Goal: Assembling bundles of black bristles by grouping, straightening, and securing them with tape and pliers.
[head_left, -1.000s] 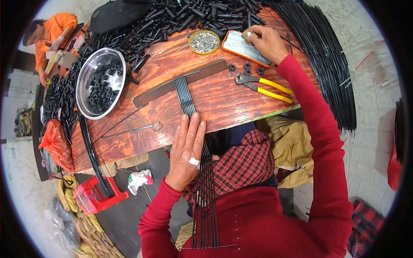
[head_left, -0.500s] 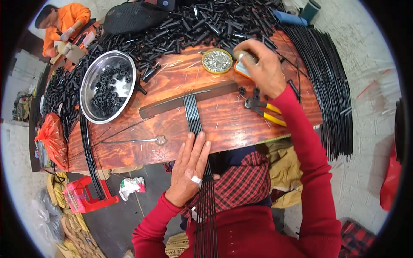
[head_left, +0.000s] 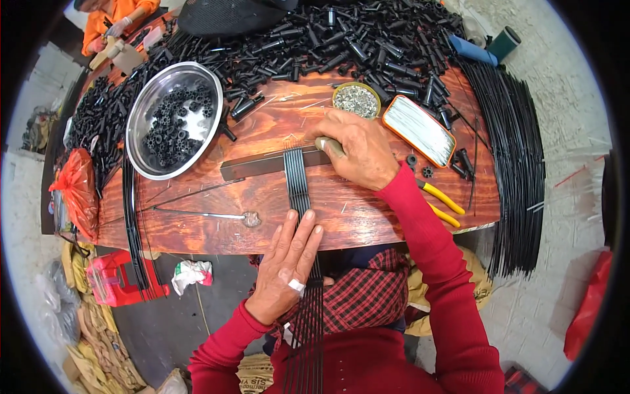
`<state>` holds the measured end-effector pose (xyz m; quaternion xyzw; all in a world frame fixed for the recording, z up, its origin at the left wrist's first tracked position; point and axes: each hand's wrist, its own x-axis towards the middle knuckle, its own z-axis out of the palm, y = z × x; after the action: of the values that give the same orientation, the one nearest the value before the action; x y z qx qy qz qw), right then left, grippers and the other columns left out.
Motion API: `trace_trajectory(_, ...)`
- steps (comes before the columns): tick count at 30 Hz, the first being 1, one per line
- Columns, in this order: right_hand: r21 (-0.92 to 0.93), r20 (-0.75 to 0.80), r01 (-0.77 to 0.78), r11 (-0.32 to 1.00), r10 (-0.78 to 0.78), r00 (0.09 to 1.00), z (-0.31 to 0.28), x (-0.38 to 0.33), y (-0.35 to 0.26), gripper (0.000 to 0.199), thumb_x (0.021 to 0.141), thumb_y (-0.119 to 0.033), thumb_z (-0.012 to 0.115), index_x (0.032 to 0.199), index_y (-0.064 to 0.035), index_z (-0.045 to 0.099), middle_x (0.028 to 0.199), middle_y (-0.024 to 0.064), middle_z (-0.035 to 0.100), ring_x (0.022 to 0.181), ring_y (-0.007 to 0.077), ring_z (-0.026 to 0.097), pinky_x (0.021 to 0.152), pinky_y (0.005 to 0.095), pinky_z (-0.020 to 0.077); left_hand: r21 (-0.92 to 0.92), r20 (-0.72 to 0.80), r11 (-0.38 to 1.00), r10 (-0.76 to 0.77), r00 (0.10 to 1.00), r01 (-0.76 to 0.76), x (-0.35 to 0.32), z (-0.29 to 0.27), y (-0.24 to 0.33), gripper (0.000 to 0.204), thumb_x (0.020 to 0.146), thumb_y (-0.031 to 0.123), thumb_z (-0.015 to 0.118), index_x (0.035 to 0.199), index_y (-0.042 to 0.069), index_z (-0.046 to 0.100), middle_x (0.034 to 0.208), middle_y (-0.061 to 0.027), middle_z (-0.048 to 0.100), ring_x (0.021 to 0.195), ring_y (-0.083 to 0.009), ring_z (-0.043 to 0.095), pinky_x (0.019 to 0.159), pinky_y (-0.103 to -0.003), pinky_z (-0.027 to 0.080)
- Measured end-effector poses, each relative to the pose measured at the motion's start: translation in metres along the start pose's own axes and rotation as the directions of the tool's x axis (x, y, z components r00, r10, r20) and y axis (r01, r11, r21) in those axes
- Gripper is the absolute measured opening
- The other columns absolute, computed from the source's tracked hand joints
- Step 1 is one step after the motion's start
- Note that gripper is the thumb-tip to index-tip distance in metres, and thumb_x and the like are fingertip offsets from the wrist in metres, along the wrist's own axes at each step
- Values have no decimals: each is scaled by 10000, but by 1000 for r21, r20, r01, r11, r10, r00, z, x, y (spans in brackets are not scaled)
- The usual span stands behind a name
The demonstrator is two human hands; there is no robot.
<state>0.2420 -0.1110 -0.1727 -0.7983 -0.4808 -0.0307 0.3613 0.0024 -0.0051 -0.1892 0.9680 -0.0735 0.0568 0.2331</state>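
Observation:
My left hand (head_left: pixel 289 262) lies with fingers stretched over a flat row of thin black rods (head_left: pixel 298 187), holding it against the wooden table. The rods' far ends rest across a dark bar (head_left: pixel 252 167); fine wire-like tips stick out beyond it. Over the bar's right part my right hand (head_left: pixel 361 148) is closed, its fingertips near those tips. A greyish rounded piece shows at its thumb; whether it is a covering or a held object I cannot tell. An orange-rimmed tray (head_left: pixel 420 130) of thin silvery pins and a round dish (head_left: pixel 356 100) of small metal bits stand beyond.
A steel bowl (head_left: pixel 136 131) holds black ribbed rings. Black tubular parts (head_left: pixel 394 52) are heaped along the back. Yellow-handled pliers (head_left: pixel 446 197) lie at right, near long black rods (head_left: pixel 515 164). A red bag (head_left: pixel 77 190) stands left; a person in orange (head_left: pixel 98 26) works far left.
My right hand has moved left and nearer, from over the orange-rimmed tray to the bar and the rod ends, uncovering the tray. My left hand stays on the rods. The view has shifted slightly.

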Motion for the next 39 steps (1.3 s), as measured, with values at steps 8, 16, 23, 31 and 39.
trace_trajectory(8,41,-4,-25,999,25,1000,9,3,12,134,853,-87,639,976,-67,689,854,96,601,820,297,633,696,403,486,63,9,997,39,999,-39,2,6,-3,866,819,535,673,1453,-10,446,1568,-211,349,1456,-428,311,1160,-514,315)
trace_trajectory(16,24,46,-70,997,69,997,12,6,13,144,861,-143,616,956,-72,698,873,88,620,819,279,639,692,383,494,-5,17,1000,-13,1000,13,0,1,-1,801,866,463,647,1496,31,405,1596,-163,326,1480,-385,287,1171,-485,292)
trace_trajectory(23,34,38,-85,996,83,996,14,5,13,143,871,-143,607,950,-66,698,859,79,614,795,271,627,675,388,478,-7,8,1000,-12,1000,12,1,3,-2,811,859,467,650,1500,38,401,1600,-157,322,1484,-381,281,1177,-478,283)
trace_trajectory(31,43,15,-49,998,48,999,18,4,14,134,867,-128,637,960,-55,700,845,100,614,799,293,625,683,395,478,4,17,1000,-16,1000,16,1,3,-1,808,864,466,639,1503,36,396,1602,-156,316,1486,-379,275,1178,-484,281)
trace_trajectory(39,15,-114,5,1000,-3,993,27,3,13,130,871,-122,628,967,-67,696,852,102,615,809,307,627,711,407,491,-13,19,1000,-6,1000,6,2,3,1,803,870,485,625,1500,38,404,1604,-157,314,1491,-382,265,1177,-499,275)
